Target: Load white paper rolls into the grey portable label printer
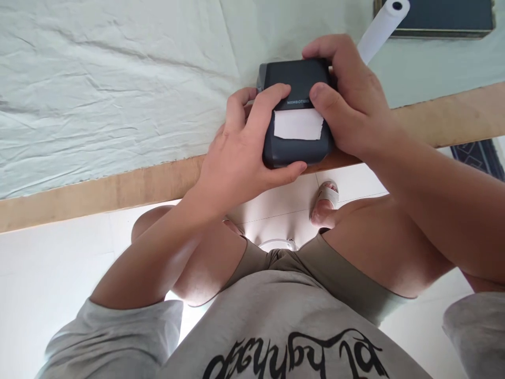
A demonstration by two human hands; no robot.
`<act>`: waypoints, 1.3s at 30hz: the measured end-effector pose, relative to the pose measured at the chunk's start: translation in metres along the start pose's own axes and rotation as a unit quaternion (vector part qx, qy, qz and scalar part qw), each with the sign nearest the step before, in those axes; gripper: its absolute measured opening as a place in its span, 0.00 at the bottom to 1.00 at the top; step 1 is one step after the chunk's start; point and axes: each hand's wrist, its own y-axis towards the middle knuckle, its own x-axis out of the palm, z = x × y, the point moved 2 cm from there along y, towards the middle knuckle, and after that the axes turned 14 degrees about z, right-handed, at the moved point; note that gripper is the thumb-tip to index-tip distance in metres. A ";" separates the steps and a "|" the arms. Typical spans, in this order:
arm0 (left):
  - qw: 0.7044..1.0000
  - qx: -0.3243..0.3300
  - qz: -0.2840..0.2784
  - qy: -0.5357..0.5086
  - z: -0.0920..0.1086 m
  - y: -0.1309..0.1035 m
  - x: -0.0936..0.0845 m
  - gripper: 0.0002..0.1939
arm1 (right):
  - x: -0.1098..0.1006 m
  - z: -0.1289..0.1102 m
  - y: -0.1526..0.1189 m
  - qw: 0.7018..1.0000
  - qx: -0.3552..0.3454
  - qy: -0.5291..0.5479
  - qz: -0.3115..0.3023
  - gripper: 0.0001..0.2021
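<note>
A dark NIIMBOT label printer (298, 79) is held between both my hands at the table's near edge. A white paper label (299, 125) with a ragged right side lies across its top face, below the brand lettering. My left hand (248, 134) wraps round the printer's left side, forefinger on the top and thumb along the near edge. My right hand (351, 100) grips the right side, its thumb on the top near the lettering and its fingers round the far corner. The printer's underside is hidden.
A white paper roll (382, 29) lies beyond my right hand, against a dark flat box (445, 16) at the upper right. A wrinkled pale green cloth (118, 95) covers the table, leaving its wooden edge (98, 181) bare. My legs are under that edge.
</note>
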 end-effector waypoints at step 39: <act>0.971 0.224 0.086 0.019 -0.016 0.005 0.007 0.56 | -0.012 -0.007 -0.003 1.000 0.010 0.003 -0.015 0.27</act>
